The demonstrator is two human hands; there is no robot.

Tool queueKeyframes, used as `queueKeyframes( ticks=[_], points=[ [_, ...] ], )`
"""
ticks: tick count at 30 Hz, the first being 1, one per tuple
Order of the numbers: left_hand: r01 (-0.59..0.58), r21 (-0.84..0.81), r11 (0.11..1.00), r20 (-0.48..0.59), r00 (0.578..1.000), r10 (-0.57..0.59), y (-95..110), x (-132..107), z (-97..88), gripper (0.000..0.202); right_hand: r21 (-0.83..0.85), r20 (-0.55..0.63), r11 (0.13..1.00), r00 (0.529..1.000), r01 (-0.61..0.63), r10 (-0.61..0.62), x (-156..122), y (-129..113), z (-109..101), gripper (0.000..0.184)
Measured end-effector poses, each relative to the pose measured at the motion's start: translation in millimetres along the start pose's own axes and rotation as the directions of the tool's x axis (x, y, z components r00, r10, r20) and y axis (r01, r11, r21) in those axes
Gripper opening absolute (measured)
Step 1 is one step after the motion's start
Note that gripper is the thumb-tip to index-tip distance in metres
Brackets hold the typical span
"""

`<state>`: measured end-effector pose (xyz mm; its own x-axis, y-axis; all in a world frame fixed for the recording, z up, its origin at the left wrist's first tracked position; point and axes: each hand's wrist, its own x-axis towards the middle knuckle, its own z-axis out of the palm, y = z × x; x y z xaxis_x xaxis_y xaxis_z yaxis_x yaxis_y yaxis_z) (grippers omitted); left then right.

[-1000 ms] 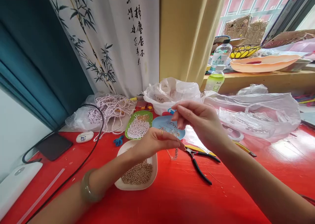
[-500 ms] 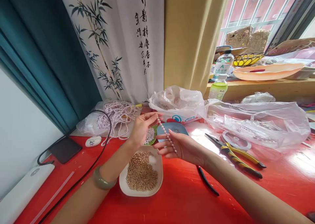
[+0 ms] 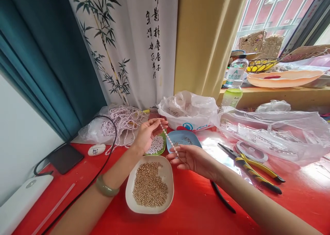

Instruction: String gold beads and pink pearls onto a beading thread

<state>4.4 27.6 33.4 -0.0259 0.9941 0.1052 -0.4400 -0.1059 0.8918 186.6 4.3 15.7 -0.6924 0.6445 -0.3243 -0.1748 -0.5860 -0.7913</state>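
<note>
My left hand [image 3: 149,132] is raised palm up above the green dish of pale pearls [image 3: 156,145], its fingertips pinching the upper end of a short bead strand [image 3: 169,140]. My right hand [image 3: 190,157] lies palm up lower right, fingers curled round the strand's lower end. The strand runs taut and slanted between both hands. A white dish of gold beads [image 3: 150,184] sits just below them on the red table [image 3: 196,211]. A blue dish [image 3: 183,138] holds small metal parts behind my right hand.
Yellow-handled pliers [image 3: 254,169] and a thread spool [image 3: 251,150] lie to the right by clear plastic bags [image 3: 278,131]. A black plier handle [image 3: 223,201] pokes out under my right wrist. Pearl strands [image 3: 121,119], a black cable [image 3: 85,187] and a phone [image 3: 64,158] lie left.
My left hand rose from beside the pliers to above the green dish, pulling the strand up. My right hand dropped and turned palm up, taking its lower end. The camera tilted.
</note>
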Motion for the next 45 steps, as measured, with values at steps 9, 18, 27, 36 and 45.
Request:
queueKeyframes(
  ticks=[9, 18, 27, 36, 45],
  points=[
    [0.008, -0.042, 0.999, 0.043, 0.999, -0.006, -0.6, 0.8, -1.3, 0.007, -0.064, -0.07, 0.994, 0.994, 0.085, -0.09, 1.6, 4.2, 2.7, 0.016],
    [0.012, -0.072, 0.997, 0.016, 1.0, -0.011, -0.2, 2.3, -3.3, 0.007, -0.164, -0.099, 0.978, 0.984, 0.131, -0.149, -0.4, 6.6, 2.9, 0.018],
    [0.037, -0.098, 0.994, 0.027, 0.999, -0.035, -2.3, 6.9, -8.9, 0.01, -0.289, -0.115, 0.947, 0.978, 0.137, -0.176, 7.4, 6.9, -5.0, 0.019],
    [0.182, -0.159, 0.97, -0.025, 0.982, -0.188, 0.2, 9.0, -11.1, 0.019, -0.348, -0.102, 0.923, 0.972, 0.165, -0.212, 8.8, 10.1, -6.1, 0.018],
    [0.225, -0.061, 0.972, -0.098, 0.968, -0.23, 2.0, 6.5, -9.9, 0.016, -0.355, -0.097, 0.922, 0.975, 0.153, -0.199, 9.0, 8.7, -6.2, 0.016]
  ],
)
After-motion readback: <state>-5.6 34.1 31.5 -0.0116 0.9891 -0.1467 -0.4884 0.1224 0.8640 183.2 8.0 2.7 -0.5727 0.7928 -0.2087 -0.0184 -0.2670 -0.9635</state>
